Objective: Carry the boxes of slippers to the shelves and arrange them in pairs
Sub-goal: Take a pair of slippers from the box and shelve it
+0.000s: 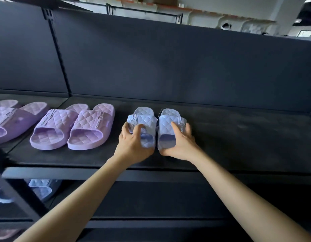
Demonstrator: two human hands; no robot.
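Observation:
Two small pale blue quilted slippers stand side by side on the black shelf [238,137], toes toward the back panel. My left hand [133,144] grips the heel end of the left blue slipper [144,119], fingers curled over its strap. My right hand [180,142] grips the right blue slipper [168,123] the same way, thumb at its heel. A larger lilac pair [72,128] sits to the left on the same shelf. No box is in view.
Another lilac pair [10,119] lies at the far left, cut by the frame edge. A blue slipper [39,189] sits on the lower shelf at left. The shelf's right half shows bare black surface. A dark back panel [168,67] rises behind.

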